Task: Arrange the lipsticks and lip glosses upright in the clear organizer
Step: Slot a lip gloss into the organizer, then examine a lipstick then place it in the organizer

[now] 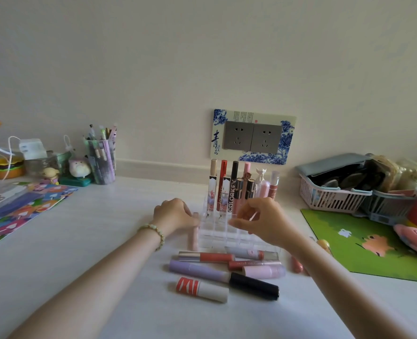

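Observation:
A clear grid organizer [218, 238] stands mid-table, with several lipsticks and glosses [231, 194] upright in its back rows. My left hand [175, 214] grips the top of a pale pink tube [194, 237], held upright at the organizer's front left corner; whether it sits in a cell is unclear. My right hand [258, 220] hovers over the front right cells with curled fingers, and I cannot tell whether they hold anything. Loose tubes lie in front: a red gloss [206, 257], a purple tube [197, 269], a black tube [254, 286] and a white tube with a red cap [202, 289].
A pink basket [332, 199] and a green mat [373, 250] with a pink plush [415, 238] lie to the right. On the left are a pen cup [102, 162] and a colourful book [19, 214]. A wall socket [251, 137] is behind the organizer.

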`<state>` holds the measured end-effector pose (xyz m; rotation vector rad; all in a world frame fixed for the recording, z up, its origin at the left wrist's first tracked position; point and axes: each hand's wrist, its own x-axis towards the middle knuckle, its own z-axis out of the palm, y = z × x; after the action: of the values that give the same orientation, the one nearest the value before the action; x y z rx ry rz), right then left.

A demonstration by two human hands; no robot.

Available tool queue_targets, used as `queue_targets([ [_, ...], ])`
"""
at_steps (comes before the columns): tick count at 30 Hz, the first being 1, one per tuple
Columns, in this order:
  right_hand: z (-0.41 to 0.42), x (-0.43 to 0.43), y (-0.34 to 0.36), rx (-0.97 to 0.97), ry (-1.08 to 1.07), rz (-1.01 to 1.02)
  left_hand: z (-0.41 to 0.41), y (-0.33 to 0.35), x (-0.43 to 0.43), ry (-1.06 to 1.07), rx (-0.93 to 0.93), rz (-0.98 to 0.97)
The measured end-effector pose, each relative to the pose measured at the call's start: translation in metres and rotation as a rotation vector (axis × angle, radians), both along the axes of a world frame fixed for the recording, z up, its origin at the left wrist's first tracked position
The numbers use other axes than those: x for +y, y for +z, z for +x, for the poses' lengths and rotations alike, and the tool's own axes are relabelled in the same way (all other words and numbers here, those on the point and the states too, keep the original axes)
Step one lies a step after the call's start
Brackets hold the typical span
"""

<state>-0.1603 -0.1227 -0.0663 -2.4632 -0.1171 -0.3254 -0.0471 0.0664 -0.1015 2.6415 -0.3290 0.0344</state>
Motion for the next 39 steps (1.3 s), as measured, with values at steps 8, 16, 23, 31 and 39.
queue_targets([
  [8, 0.001, 0.001, -0.004, -0.054, 0.008, 0.054, -0.001, 0.008, -0.014, 0.039, -0.073, 0.218],
  [16, -0.004, 0.001, 0.003, -0.064, 0.022, 0.120, -0.011, 0.021, 0.001, 0.060, -0.205, -0.002],
  [23, -0.018, 0.006, 0.027, -0.065, 0.050, 0.207, -0.022, 0.052, 0.014, -0.154, -0.239, -0.719],
  [31, -0.037, -0.001, 0.066, -0.202, 0.043, 0.515, -0.082, 0.078, -0.019, -0.627, 0.181, -0.913],
  [39, -0.040, -0.015, 0.067, -0.076, 0.216, 0.571, -0.094, 0.056, -0.036, -0.699, 0.410, -0.963],
])
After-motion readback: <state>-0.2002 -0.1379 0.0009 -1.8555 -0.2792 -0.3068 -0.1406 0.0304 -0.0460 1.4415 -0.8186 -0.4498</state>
